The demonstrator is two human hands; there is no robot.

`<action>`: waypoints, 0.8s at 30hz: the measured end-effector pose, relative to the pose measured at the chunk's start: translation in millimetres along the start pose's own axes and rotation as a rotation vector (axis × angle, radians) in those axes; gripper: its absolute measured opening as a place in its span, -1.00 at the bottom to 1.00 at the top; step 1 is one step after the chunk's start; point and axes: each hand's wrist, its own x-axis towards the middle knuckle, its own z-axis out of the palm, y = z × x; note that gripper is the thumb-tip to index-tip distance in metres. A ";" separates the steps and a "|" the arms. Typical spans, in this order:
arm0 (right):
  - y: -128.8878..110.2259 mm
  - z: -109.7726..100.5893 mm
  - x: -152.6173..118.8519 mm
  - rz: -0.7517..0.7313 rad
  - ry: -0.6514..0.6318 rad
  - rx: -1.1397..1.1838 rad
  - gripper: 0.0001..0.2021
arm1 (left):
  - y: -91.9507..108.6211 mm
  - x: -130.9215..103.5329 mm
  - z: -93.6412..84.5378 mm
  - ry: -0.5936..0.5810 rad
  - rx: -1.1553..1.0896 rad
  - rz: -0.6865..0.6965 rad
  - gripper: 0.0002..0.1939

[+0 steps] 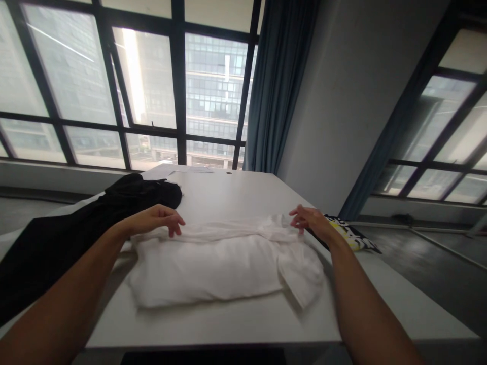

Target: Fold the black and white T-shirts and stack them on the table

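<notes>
A white cloth garment (213, 266) lies folded into a wide bundle on the white table (228, 195), its far edge loose and wrinkled. At the bundle's right end a flap of cloth sticks out toward the near edge. My left hand (158, 220) hovers at the far left corner of the garment, its fingers apart and bent downward. Over the far right corner is my right hand (307, 222), fingers spread, close to the cloth. Neither hand has cloth visibly gripped.
Black cloth (83, 223) is heaped along the table's left side. A black, white and yellow patterned item (353, 235) lies at the right edge. Papers (178, 169) rest at the far end, near a blue curtain (274, 91) and windows.
</notes>
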 end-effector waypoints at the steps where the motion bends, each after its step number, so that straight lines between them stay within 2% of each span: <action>1: 2.5 1.1 1.7 0.004 0.028 -0.088 -0.46 | -4.3 3.3 3.2 0.055 0.073 -0.017 -0.52; 3: 9.3 5.1 5.3 0.019 -0.037 -0.231 -0.58 | -17.7 10.5 9.3 0.123 0.254 -0.074 -0.51; 6: 19.8 11.5 8.3 0.080 -0.254 -0.319 -0.57 | -43.8 19.1 12.5 0.102 0.461 -0.154 -0.45; 9: 23.7 14.8 8.8 0.163 -0.251 -0.411 -0.69 | -59.7 23.4 5.8 0.125 0.595 -0.157 -0.64; 11: 20.0 12.6 9.2 0.169 -0.219 -0.432 -0.83 | -57.4 22.4 -3.1 0.152 0.641 -0.167 -0.75; 13: 11.5 5.2 11.1 0.161 -0.240 -0.399 -0.85 | -45.7 18.2 -14.9 0.134 0.612 -0.174 -0.74; 16: -5.5 -10.5 22.1 0.282 -0.360 -0.279 -0.84 | -22.5 13.2 -37.2 0.004 0.485 -0.182 -0.66; 18: -15.3 -16.3 38.8 0.368 -0.409 -0.162 -0.83 | -12.3 18.6 -52.6 -0.093 0.384 -0.198 -0.64; 19: -18.8 -16.3 50.0 0.378 -0.377 -0.106 -0.83 | -10.1 25.0 -59.2 -0.099 0.354 -0.198 -0.64; 20: -21.2 -14.3 62.6 0.368 -0.282 -0.073 -0.84 | -9.8 33.7 -64.5 -0.051 0.367 -0.195 -0.65; 22: -22.3 -5.9 88.9 0.329 0.011 -0.078 -0.85 | -13.6 55.4 -69.8 0.189 0.559 -0.179 -0.67; 24: -19.1 4.5 110.9 0.300 0.263 -0.133 -0.78 | -20.5 76.9 -66.9 0.454 0.821 -0.177 -0.63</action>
